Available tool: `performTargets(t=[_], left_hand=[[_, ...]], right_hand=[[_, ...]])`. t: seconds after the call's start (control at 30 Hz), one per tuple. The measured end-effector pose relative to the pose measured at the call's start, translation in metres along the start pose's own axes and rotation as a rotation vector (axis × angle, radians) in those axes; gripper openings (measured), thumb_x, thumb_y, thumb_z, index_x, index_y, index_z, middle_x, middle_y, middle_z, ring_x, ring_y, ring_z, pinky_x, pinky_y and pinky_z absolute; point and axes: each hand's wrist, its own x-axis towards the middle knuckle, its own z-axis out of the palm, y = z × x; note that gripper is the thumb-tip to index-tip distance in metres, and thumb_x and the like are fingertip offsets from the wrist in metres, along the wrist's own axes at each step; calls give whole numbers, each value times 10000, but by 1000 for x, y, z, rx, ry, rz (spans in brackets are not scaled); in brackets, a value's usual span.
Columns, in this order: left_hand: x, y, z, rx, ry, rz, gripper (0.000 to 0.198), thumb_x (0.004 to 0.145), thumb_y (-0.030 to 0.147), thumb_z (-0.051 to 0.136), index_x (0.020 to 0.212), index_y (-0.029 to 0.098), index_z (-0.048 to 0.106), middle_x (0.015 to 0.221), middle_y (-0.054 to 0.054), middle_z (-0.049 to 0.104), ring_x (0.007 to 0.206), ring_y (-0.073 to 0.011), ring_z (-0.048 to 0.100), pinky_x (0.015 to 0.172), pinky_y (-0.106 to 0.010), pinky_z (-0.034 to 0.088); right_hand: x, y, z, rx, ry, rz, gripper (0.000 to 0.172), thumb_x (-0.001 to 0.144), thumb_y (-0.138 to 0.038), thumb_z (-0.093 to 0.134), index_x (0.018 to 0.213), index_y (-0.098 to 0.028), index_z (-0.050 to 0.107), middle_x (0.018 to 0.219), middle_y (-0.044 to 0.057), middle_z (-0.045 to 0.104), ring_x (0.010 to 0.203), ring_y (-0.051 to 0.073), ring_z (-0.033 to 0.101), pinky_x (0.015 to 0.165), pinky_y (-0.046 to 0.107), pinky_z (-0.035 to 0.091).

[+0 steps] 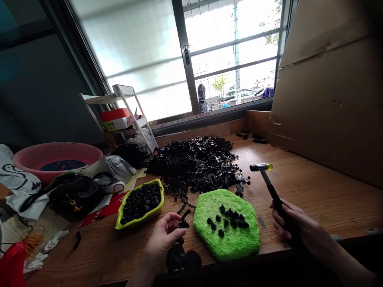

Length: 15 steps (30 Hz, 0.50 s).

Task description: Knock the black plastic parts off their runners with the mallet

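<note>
Left hand (166, 235): pinched on black part (184, 223) beside green pad (221, 245)
Black part: likely light, stiff; hold by edge
Right hand (295, 221): wrapped round hammer (275, 196), right of green pad
Hammer: probably head-heavy; grip low

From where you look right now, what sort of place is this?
Probably a workshop: a large heap of small black parts on a brown wooden table, a yellow plastic basket of black pieces, and a black-handled, yellow-tipped hammer.
</note>
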Motion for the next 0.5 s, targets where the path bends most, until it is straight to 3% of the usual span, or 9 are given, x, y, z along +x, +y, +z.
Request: performTargets(t=[0.13, 0.5], left_hand=[[9, 10, 17, -253, -32, -135, 359, 643, 278, 724, 931, 160, 544, 728, -1, 601, 594, -80, 531, 504, -167, 359], [41, 14, 52, -384, 7, -170, 265, 620, 196, 736, 812, 155, 558, 703, -2, 605, 591, -94, 576, 485, -164, 436]], right_hand=[[1, 1, -1, 29, -42, -12, 242, 840, -448, 560, 919, -221, 535, 617, -10, 420, 455, 121, 379, 397, 215, 307], [-1, 0, -2, 39, -57, -30, 225, 857, -428, 546, 911, -211, 516, 616, -12, 432, 455, 114, 396, 405, 206, 317]])
